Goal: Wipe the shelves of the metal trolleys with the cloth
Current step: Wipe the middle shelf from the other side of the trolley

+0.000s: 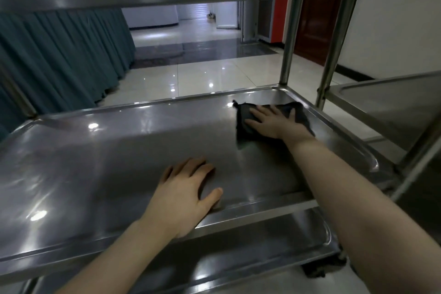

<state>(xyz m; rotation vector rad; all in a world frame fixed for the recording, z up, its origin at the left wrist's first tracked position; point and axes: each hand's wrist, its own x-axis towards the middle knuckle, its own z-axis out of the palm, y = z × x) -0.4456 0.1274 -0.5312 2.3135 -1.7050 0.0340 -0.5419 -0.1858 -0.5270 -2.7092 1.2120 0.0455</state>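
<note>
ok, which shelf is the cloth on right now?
The near trolley's middle shelf: the dark cloth lies by its far right corner, pressed flat under the right hand. The lower shelf beneath and the neighbouring trolley's shelf show no hand.

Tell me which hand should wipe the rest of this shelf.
Right. The right hand lies flat on the dark cloth at the far right corner of the shelf; the left hand rests bare near the front rim.

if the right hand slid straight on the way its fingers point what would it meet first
Most likely the raised far rim of the shelf: the right hand lies flat on the cloth, fingers aimed away and leftward, with only bare steel between. Depth is unclear.
</note>
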